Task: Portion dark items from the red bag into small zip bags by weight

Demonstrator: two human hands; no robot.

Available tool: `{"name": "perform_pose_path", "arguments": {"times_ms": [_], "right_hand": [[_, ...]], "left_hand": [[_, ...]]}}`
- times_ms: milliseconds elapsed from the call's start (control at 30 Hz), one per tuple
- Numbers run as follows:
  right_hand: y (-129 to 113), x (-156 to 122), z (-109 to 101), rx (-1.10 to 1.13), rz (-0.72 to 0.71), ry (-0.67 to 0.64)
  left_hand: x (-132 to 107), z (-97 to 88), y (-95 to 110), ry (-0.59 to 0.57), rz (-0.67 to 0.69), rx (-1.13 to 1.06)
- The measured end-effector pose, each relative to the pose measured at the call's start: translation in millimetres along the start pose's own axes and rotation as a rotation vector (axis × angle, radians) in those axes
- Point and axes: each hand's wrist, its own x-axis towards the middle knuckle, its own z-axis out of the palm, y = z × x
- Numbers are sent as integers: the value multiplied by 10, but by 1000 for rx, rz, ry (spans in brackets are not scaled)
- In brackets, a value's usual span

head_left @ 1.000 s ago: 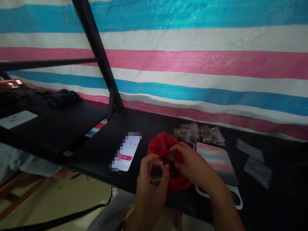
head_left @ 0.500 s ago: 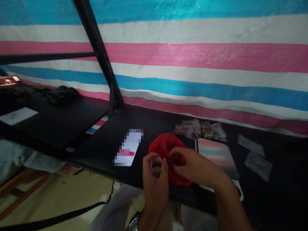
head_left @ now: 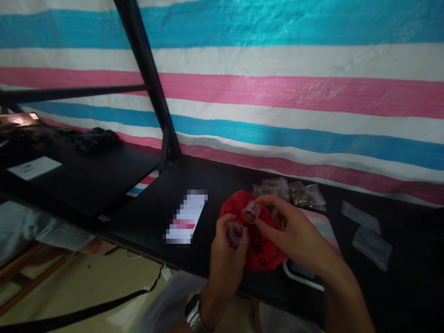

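Note:
My left hand (head_left: 227, 252) is closed around a small clear plastic bag (head_left: 237, 232), whose mouth gapes upward in a round opening. My right hand (head_left: 287, 219) pinches a small clear plastic cup (head_left: 250, 212) between thumb and fingers. The cup is tilted just above and beside the bag's mouth; its contents cannot be made out. Beneath and behind both hands sits a crumpled red plastic bag (head_left: 267, 256), with dark bits inside it.
A flat scale with a shiny plate (head_left: 326, 226) lies partly under my right forearm. Behind are several filled zip bags (head_left: 305, 195); flat clear bags (head_left: 373, 247) lie right. A white phone-like slab (head_left: 189, 217) lies left on the black table (head_left: 145, 219). A striped sheet (head_left: 277, 92) hangs behind.
My right hand has come up out of the red bag and now shows the clear cup, tilted by the small bag. The view has shifted slightly.

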Motion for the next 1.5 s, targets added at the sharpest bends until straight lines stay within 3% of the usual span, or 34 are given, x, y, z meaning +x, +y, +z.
{"name": "perform_pose_path", "arguments": {"times_ms": [233,567,700,833,1000,1067,1200,1267,1500], "right_hand": [[-13,-32,158,-4,-83,-68],[2,3,92,-49,-100,53],[184,25,57,-106,-67,94],[391,18,84,-146,14,-72],[319,6,84,-131,-4,-33],[188,-15,72,-78,-11,-40],[-58,-69,117,68,31,-226],[-103,-69,167,80,36,-256],[9,42,212,86,-32,-53]], "left_hand": [[32,-26,-68,-15,7,-16],[69,-6,-81,20,59,-29],[96,-8,-47,112,110,-44],[135,-35,-34,252,215,-6],[154,-40,-18,330,367,32],[141,-29,-18,317,408,51],[110,-6,-63,213,455,44],[113,10,-98,169,469,13],[118,44,-105,108,457,5]]}}
